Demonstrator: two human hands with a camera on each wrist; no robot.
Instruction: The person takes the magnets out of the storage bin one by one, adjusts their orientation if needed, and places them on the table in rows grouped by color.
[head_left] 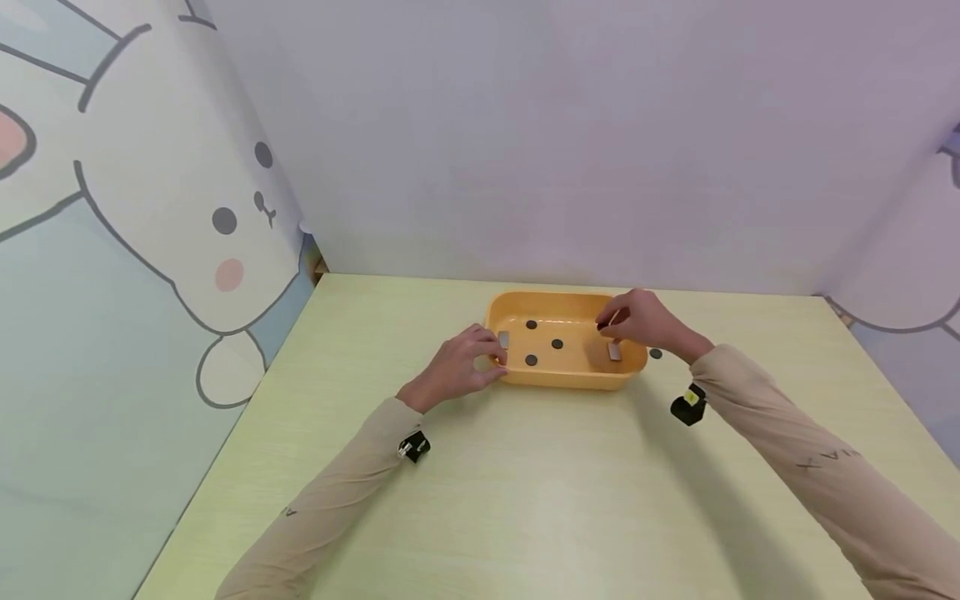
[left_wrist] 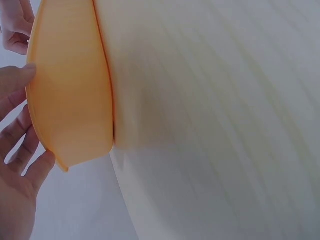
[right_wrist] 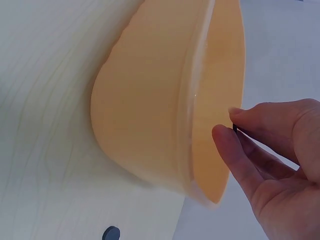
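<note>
An orange plastic tray point(head_left: 562, 381) with rounded corners stands on the table. My left hand point(head_left: 465, 362) holds its left end, with the thumb and fingertips at the rim in the left wrist view. Over the tray's right end, my right hand point(head_left: 645, 321) pinches a small black disc point(right_wrist: 235, 128) edge-on between thumb and finger. Several dark discs point(head_left: 557, 343) lie apart on the tray floor. One grey rectangular piece point(head_left: 503, 339) is at the left inside end, and a similar piece point(head_left: 614, 351) is below my right fingers.
Another dark disc point(head_left: 656, 353) lies on the table just right of the tray, partly near my right wrist. The light wooden table point(head_left: 525, 492) meets a plain pale wall point(head_left: 525, 167) behind the tray. A wall with a cartoon rabbit point(head_left: 172, 225) borders the left side.
</note>
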